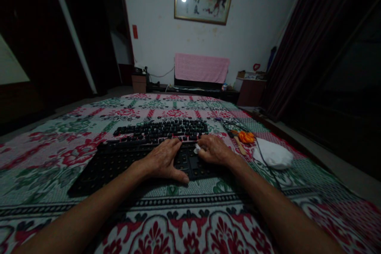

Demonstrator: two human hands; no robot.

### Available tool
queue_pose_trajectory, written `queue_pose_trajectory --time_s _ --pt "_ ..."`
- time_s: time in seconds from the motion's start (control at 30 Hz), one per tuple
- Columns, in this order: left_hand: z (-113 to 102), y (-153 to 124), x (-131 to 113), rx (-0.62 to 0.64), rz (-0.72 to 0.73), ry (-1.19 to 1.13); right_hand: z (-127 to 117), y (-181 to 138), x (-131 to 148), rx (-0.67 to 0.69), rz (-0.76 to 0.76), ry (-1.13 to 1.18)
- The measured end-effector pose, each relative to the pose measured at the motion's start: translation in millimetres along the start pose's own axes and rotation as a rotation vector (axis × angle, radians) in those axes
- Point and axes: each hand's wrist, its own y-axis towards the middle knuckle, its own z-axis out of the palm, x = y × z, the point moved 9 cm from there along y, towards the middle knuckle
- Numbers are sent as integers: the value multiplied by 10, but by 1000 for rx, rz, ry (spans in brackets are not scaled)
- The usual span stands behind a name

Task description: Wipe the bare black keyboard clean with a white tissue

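A black keyboard base (113,168) with its keys off lies on the patterned bedspread in front of me. My left hand (165,160) rests on its middle, palm down, the thumb spread away from the fingers. On the right part of the base, my right hand (214,149) is closed around a small wad of white tissue (197,149), pressed near the top edge. Most of that tissue is hidden by the fingers. Just beyond the base, loose black keycaps (162,128) lie in rough rows.
Right of the base lie an orange ruffled item (246,137), a light wooden-looking handle (239,146), a white crumpled cloth or paper (274,154) and a dark cable (266,164). Beyond the bed, a pink towel (201,67) covers a screen-like object. A dark curtain (293,43) hangs at right.
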Motion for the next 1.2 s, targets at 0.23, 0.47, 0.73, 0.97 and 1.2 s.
queue_pose_trajectory --time_s 0.23,0.47,0.73,0.97,1.2 --pt "3 1 -4 15 -8 2 -36 -25 72 93 11 108" --pt "-12 -13 -13 15 -16 -7 -51 1 46 118 39 68" --pt "7 -10 10 11 -15 -22 -71 17 -46 166 113 133" --pt "-17 -7 -14 -16 7 -16 5 39 172 58 -32 174" --pt "-3 -8 1 -5 -1 -10 55 33 89 158 8 218"
